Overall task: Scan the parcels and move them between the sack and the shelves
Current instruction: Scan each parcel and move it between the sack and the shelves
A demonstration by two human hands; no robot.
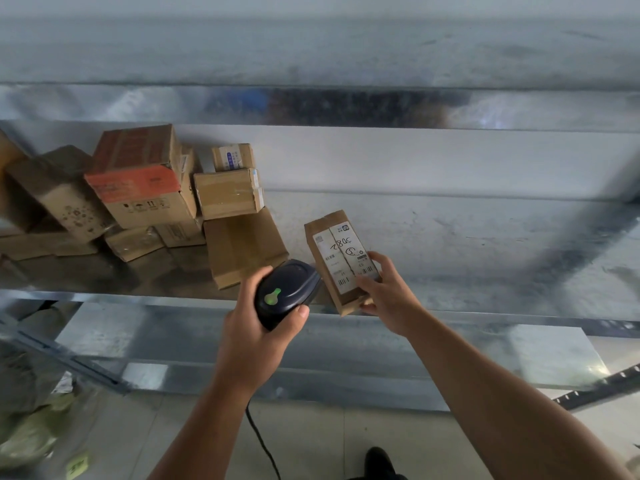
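The left hand [258, 336] is wrapped around a dark handheld scanner [285, 294], thumb along its side and fingers curled beneath. A green light glows on the scanner's back, and its nose points towards the parcel just beside it. A thin black cable [261, 439] drops from the scanner towards the floor [311, 441].

The right hand [389, 294] grips a small, narrow cardboard parcel [341, 261] by its lower end, thumb on the front face and fingers behind. The parcel is tilted, with its white label [346, 259] turned up towards the camera. The label carries barcodes and handwritten marks. The parcel is held at the front edge of a metal shelf [485, 258], and whether it touches the shelf cannot be told.

Further out, at the left of the same shelf, sits a loose pile of brown boxes [145, 192]. Some are stacked and some lean. One flat box lies nearest the scanner.

At the lower left, below the shelf, is a blurred greenish shape [29, 431] that may be the sack, though the view is too soft to be sure.

The task appears to be midway. Several parcels already rest on the shelf, and this one seems to be at its scanning step. It is not yet set down, and how many parcels remain is not visible.
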